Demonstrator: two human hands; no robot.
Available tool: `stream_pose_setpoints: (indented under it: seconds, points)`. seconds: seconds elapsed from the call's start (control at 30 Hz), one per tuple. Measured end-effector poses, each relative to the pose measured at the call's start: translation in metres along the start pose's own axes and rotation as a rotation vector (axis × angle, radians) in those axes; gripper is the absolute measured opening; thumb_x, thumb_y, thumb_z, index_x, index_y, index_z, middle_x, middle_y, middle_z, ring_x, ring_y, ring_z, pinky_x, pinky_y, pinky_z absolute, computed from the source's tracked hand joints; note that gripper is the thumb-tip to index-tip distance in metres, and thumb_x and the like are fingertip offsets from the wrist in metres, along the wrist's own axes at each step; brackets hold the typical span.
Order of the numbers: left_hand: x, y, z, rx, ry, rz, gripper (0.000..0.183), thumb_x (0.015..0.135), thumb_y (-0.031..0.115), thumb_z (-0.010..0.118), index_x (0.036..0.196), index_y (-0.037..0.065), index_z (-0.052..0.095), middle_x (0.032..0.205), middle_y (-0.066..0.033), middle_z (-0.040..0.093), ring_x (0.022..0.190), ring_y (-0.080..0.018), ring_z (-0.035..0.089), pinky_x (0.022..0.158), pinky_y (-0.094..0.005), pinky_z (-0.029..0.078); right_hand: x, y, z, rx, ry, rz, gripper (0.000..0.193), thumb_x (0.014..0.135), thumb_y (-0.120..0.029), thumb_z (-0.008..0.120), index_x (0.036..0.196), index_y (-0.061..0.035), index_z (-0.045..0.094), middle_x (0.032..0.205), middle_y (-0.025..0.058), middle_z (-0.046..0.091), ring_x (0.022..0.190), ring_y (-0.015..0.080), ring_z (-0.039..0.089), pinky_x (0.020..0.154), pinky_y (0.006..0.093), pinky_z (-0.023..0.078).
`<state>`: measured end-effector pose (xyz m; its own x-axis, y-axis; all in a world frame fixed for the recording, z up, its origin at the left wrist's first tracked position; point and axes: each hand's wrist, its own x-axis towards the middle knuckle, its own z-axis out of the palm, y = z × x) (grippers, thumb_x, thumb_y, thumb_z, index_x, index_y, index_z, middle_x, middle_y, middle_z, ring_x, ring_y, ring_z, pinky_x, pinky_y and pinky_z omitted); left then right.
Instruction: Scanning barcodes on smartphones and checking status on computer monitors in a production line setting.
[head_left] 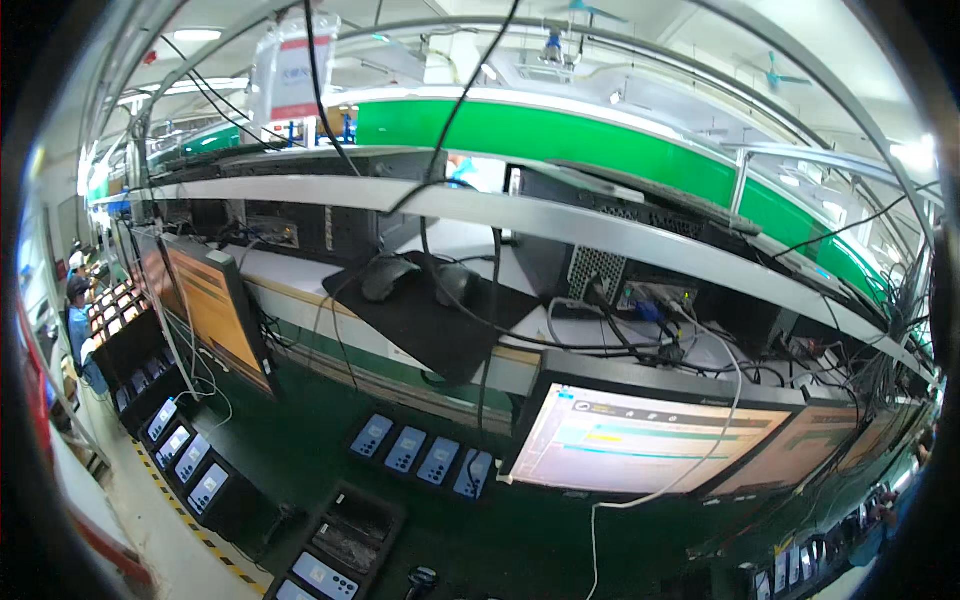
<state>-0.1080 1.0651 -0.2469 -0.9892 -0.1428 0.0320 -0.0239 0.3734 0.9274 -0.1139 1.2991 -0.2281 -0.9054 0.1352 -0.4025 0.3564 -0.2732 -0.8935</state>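
Neither of my hands shows in the head view. Nearest the lower edge is a black tray (375, 508) with flat phone-like devices (325, 577) in its lower part and dark slots above. A handheld scanner (422, 577), black and only partly in frame, lies to the right of it. Behind these, several more phone-like devices (405, 449) with pale blue faces stand in a row on the dark green bench (300, 430). To the left, a black rack (222, 500) holds several devices with lit screens (190, 455).
A lit monitor (640, 440) stands right of centre, and another monitor (215, 310) at the left. Two mice (387, 278) rest on a black mat (430, 330) overhanging a shelf. Cables (595, 540) hang across the bench. A metal rail (480, 205) crosses above. A person (80, 330) is far left.
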Motion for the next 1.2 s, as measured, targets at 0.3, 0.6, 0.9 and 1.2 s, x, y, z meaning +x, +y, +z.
stream_pose_setpoints:
  seconds: [0.3,0.6,0.9,1.2]
  points:
    - [-0.005,-0.044,0.083,0.431,0.066,0.157,0.05,0.084,0.035,0.06,0.125,0.009,0.049,0.091,-0.019,0.067,0.08,-0.04,0.064,0.072,-0.0503,0.051,0.032,0.014,0.018,0.009,-0.086,-0.18,0.029,0.096,-0.026,0.06,0.106,0.0001,0.066,0.088,0.0022,0.067,0.072,0.0081,0.057,0.063,0.0219,0.046]
    - [0.01,0.007,0.033,-0.136,-0.139,0.049,0.021,0.083,0.009,0.063,0.103,0.004,0.063,0.089,-0.0143,0.067,0.078,-0.0263,0.065,0.07,-0.0362,0.052,0.011,-0.044,0.053,-0.456,-0.349,-0.469,0.019,0.092,-0.016,0.06,0.094,0.0021,0.066,0.092,0.0122,0.069,0.086,0.022,0.065,0.079,0.0322,0.05]
    - [-0.007,0.043,0.001,-0.407,-0.237,-0.165,0.026,0.085,-0.004,0.061,0.11,-0.001,0.059,0.097,-0.014,0.069,0.093,-0.0194,0.068,0.083,-0.0297,0.052,0.009,-0.052,0.051,-0.493,-0.464,-0.196,0.012,0.09,-0.005,0.059,0.094,0.0039,0.066,0.088,0.0061,0.067,0.084,0.0106,0.061,0.076,0.0259,0.05]
    - [-0.023,0.044,0.009,-0.425,-0.285,-0.177,0.027,0.084,-0.007,0.06,0.11,-0.001,0.06,0.095,-0.0111,0.069,0.091,-0.0164,0.067,0.081,-0.0288,0.052,0.003,-0.057,0.031,-0.816,-0.642,-0.486,0.023,0.085,-0.012,0.068,0.107,-0.0044,0.068,0.1,0.0121,0.067,0.089,0.0242,0.066,0.079,0.0323,0.053]
